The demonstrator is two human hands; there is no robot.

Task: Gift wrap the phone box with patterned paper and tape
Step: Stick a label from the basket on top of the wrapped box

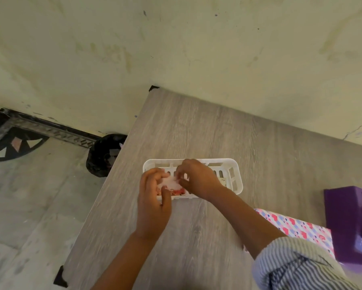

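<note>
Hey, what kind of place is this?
Probably a room at home, not a workshop: a wood-grain table against a stained painted wall, a patterned stone floor, and a black bin bag beside the table.

A slotted basket (234,174) is set on the table (196,126), near its middle; both hands are positioned over the basket, the left hand (154,197) at its left end and the right hand (196,177) beside it, with a small translucent item (171,183) held between them; wrapping paper (297,229) is laid to the right, nearer the person; a block-shaped holder (347,222) is placed right of the paper; a bag (104,155) is located on the floor, left of the table.
</note>
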